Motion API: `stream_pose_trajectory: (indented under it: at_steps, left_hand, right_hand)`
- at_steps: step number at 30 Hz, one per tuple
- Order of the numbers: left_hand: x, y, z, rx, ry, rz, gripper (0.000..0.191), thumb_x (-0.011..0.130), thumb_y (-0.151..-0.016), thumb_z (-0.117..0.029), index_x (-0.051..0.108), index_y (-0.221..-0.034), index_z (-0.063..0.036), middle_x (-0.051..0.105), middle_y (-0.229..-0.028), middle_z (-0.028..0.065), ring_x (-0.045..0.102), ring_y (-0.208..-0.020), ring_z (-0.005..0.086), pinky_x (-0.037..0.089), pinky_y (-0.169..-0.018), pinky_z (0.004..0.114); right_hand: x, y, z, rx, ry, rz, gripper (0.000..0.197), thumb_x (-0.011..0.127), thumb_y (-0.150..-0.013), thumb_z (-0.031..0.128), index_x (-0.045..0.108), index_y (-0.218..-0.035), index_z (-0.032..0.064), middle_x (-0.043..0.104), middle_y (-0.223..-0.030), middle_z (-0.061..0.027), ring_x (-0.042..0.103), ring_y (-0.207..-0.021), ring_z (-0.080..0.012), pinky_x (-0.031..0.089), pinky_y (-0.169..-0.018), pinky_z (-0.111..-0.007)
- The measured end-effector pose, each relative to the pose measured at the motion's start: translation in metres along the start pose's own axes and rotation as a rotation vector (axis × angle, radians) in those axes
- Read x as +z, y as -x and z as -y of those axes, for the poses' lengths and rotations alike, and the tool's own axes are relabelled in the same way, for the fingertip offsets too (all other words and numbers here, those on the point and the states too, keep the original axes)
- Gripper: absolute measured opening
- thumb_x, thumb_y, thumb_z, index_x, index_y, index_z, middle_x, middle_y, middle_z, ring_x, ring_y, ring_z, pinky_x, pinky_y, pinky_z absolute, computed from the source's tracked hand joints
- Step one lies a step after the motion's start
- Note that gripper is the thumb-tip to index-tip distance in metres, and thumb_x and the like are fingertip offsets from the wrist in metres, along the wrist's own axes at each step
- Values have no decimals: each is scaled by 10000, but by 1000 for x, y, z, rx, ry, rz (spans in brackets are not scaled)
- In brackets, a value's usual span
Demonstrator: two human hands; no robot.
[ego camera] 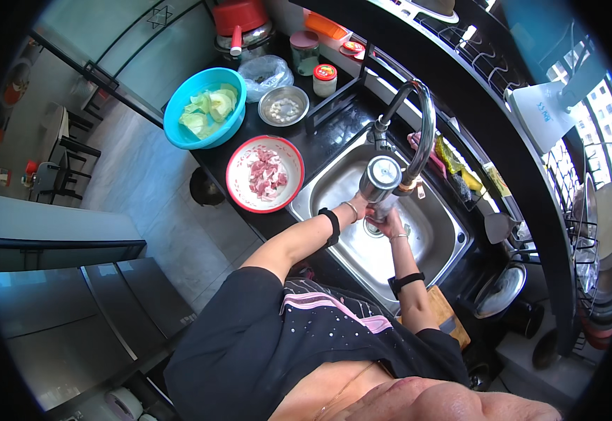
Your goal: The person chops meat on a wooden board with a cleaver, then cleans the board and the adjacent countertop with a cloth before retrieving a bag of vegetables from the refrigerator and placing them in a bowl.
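Both my hands are together over the stainless steel sink [432,231], below the filter-like metal cylinder [383,172] at the chrome faucet [426,137]. My left hand [361,205] is partly hidden behind that cylinder. Beside it, my right hand [390,223] has bent fingers near a blurred, clear or watery shape; whether either hand grips something cannot be told. Left of the sink, a white enamel bowl with a red rim [298,181] holds pieces of raw meat [267,173]. Behind it are a small metal bowl [306,113] with peeled garlic-like cloves and a turquoise basin [171,123] with cabbage leaves in water.
A black rack [332,108] stands behind the small bowl, near a red-lidded jar [325,81]. A long black shelf [495,100] curves over the right side. A wooden cutting board [456,321] lies by my right arm, and a spatula [498,227] is beyond the sink.
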State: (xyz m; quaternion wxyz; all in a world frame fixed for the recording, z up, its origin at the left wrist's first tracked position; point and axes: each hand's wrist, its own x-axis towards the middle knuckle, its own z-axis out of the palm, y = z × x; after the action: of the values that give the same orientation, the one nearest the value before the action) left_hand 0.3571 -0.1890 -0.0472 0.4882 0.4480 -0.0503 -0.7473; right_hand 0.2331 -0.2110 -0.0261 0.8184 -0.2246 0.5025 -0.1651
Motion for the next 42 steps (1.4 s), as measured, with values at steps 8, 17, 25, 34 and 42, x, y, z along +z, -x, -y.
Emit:
stream_pose_trajectory:
  at_steps: [8,17,25,34,42]
  left_hand:
    - [-27,-15,9,-121,92,-113,271,502,-784,-360,569,-834,-102,587,-718,67,572,-621,211,472,-537,368]
    - [4,2,2,-198,-223,-47,74,512,-790,-234,515,-779,-161,574,-736,44,571,-773,201,437,-690,456]
    - [-20,16,0,74,127,-35,304,457,-793,-83,429,-1094,-116,531,-986,91,538,-884,222,460,-737,418]
    - [-10,16,12,-71,28,-54,215,563,-786,-234,540,-934,-80,578,-828,51,568,-757,175,464,-634,310]
    - [-6,6,2,66,87,79,226,500,-797,-119,499,-1022,-96,562,-865,61,556,-784,194,470,-642,390]
  right_hand:
    - [67,27,-33,-899,793,-398,295,595,-720,256,539,-797,-23,551,-776,-191,529,-755,-336,406,-669,-391]
    - [-19,-40,-18,-805,642,-588,260,501,-744,227,593,-838,2,590,-714,-192,580,-670,-320,440,-599,-364]
    - [64,12,-38,-753,519,-382,346,589,-741,303,588,-785,-40,585,-638,-170,568,-578,-191,422,-545,-340]
    - [21,-34,-16,-1227,1128,-635,136,505,-698,131,555,-636,21,538,-576,-152,555,-557,-270,391,-486,-378]
    - [-16,-39,-45,-562,300,-276,241,481,-804,190,576,-785,-31,607,-724,-86,534,-628,-142,423,-581,-286]
